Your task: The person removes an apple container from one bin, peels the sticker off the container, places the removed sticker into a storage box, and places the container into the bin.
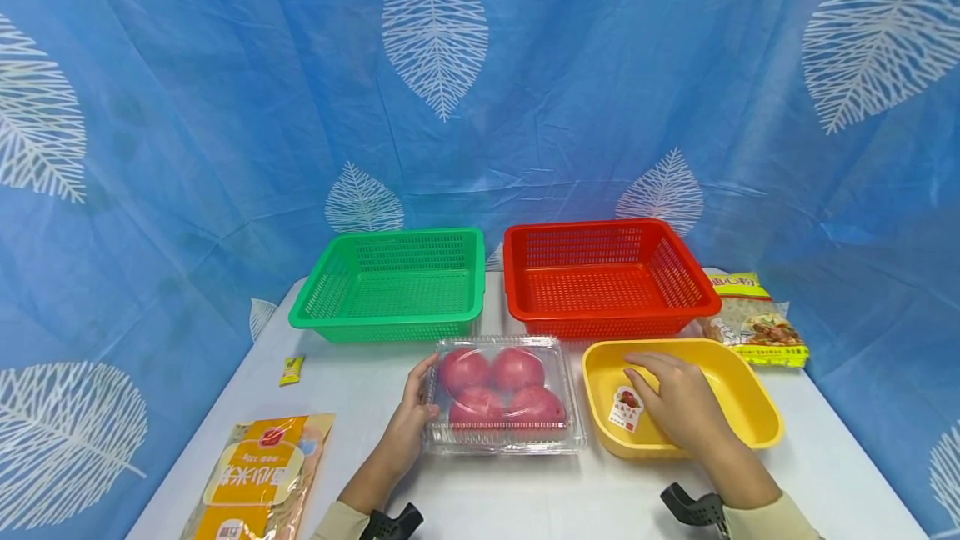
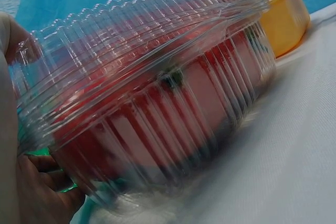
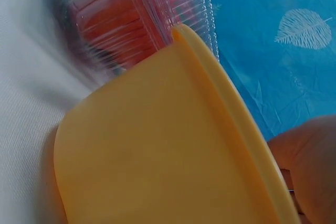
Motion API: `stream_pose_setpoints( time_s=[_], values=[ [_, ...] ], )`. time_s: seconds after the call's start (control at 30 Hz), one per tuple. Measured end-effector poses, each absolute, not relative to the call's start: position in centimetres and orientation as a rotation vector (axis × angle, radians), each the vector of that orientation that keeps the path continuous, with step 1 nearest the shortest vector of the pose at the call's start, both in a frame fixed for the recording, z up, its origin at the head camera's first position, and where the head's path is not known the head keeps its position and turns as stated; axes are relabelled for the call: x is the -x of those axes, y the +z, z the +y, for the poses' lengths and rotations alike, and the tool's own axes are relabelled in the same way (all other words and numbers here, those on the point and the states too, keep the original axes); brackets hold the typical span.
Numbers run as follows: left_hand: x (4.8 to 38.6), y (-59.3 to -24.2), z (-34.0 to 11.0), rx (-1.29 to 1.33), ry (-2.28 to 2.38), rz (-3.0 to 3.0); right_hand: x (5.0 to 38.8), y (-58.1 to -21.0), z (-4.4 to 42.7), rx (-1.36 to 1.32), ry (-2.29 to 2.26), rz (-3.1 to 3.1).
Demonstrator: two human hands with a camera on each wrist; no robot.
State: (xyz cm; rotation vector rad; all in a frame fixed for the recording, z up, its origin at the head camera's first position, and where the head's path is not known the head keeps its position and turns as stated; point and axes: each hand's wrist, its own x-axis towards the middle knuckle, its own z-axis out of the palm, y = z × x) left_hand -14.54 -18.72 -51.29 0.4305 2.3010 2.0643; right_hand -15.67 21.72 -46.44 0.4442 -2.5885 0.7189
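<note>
Box: mid-table, clear, lid on, red fruits inside. Left hand clamped on its left end, fingers bent round the side in the left wrist view; cannot tell whether the base is lifted.

Right hand is in the tub, just right of the box. Thumb and forefinger apart, beside a packet; contact unclear.

Judgement: thin plastic probably flexes, so support low under the base, keep it level, avoid squeezing the lid rim. For the packet, pinch an edge flat between fingertips.

Edges: box's back edge close to the green basket and red basket; its right edge near the tub wall, so sideways room there is tight. More room on the near side and leftward, short of the candy and orange bag. Noodle bag lies behind the tub, by the table's right edge.
</note>
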Motion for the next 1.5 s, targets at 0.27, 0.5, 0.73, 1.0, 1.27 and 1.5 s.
stream_pose_setpoints(
  time_s=[0.27,0.5,0.73,1.0,1.27,1.5],
  values=[
    [14.4,-51.2,-18.6,-0.414,2.056,2.306,15.6,-46.7,21.4,-0.494,0.708,-2.522],
    [14.4,-51.2,-18.7,-0.416,2.049,2.301,15.5,-46.7,20.8,-0.506,0.764,-2.498],
    [14.4,-51.2,-18.7,-0.415,2.025,2.331,15.4,-46.6,19.6,-0.562,0.797,-2.454],
    [14.5,-51.3,-18.7,-0.425,2.039,2.319,15.3,-46.6,18.4,-0.649,0.838,-2.396],
    [14.4,-51.3,-18.7,-0.428,2.045,2.320,14.9,-46.6,16.5,-0.717,0.871,-2.337],
    [14.4,-51.1,-18.7,-0.406,2.023,2.343,14.4,-46.6,14.5,-0.775,0.942,-2.344]
  ],
)
